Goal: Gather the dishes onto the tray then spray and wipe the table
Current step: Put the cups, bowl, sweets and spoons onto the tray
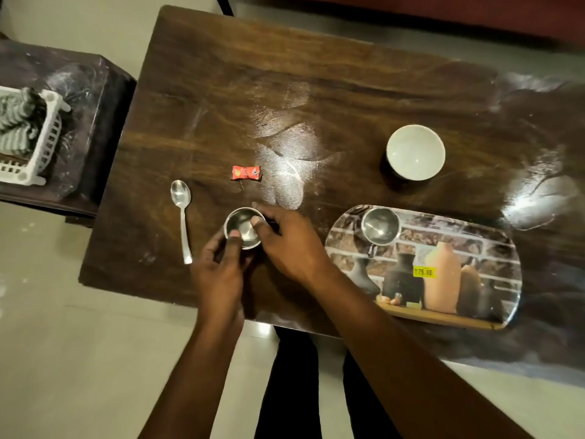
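A small steel cup (pixel 242 226) stands on the dark wooden table (pixel 316 99), held from both sides. My left hand (pixel 220 274) grips its near rim with the thumb, and my right hand (pixel 286 245) pinches its right rim. A steel spoon (pixel 183 217) lies to the left of the cup. A red wrapper (pixel 247 173) lies just beyond it. A white bowl (pixel 415 152) stands at the right middle of the table. The printed tray (pixel 459 280) lies at the near right, with a steel mug (pixel 380 225) on its far left corner.
A white plastic rack (pixel 41 147) with a striped cloth (pixel 15 118) sits on a low dark stand to the left of the table. Powdery smears mark the table's middle and right end. Pale floor lies in front and at the left.
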Motion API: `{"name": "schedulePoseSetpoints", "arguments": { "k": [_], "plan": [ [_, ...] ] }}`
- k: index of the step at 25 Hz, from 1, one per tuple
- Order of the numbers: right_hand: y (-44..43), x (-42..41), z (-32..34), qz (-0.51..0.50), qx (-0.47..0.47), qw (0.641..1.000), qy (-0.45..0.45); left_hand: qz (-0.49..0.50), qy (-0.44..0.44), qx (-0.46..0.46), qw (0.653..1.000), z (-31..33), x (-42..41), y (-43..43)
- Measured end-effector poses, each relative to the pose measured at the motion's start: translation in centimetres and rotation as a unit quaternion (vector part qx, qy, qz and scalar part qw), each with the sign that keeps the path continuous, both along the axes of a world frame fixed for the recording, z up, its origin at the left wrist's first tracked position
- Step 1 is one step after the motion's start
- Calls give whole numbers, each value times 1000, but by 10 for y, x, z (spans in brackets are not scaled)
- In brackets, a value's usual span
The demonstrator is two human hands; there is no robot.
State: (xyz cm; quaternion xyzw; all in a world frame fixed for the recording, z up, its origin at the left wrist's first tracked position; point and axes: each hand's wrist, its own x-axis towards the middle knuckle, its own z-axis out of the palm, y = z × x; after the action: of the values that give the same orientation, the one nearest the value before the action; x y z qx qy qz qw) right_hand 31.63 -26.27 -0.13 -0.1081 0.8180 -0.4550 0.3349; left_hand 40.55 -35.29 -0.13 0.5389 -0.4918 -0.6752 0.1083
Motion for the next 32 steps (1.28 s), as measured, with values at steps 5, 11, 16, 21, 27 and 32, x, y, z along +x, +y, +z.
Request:
{"name": "schedulePoseSetpoints", "arguments": {
  "k": [5,11,16,21,27,32],
  "plan": [
    [83,11,42,-230,-113,967,-3,-94,78,-30,992,46,-22,53],
    [207,10,53,-401,-93,911,14,-113,103,105,983,48,-43,191],
    [247,15,24,-423,-12,906,13,-52,34,123,990,16,-38,264],
    [241,4,6,-407,40,912,11,14,-3,147,989,-12,-58,278],
    [238,-15,-5,-371,60,926,11,35,-7,154,987,-31,-70,273],
    [236,-18,-10,-361,92,928,28,58,-7,141,988,-40,-77,272]
  ]
}}
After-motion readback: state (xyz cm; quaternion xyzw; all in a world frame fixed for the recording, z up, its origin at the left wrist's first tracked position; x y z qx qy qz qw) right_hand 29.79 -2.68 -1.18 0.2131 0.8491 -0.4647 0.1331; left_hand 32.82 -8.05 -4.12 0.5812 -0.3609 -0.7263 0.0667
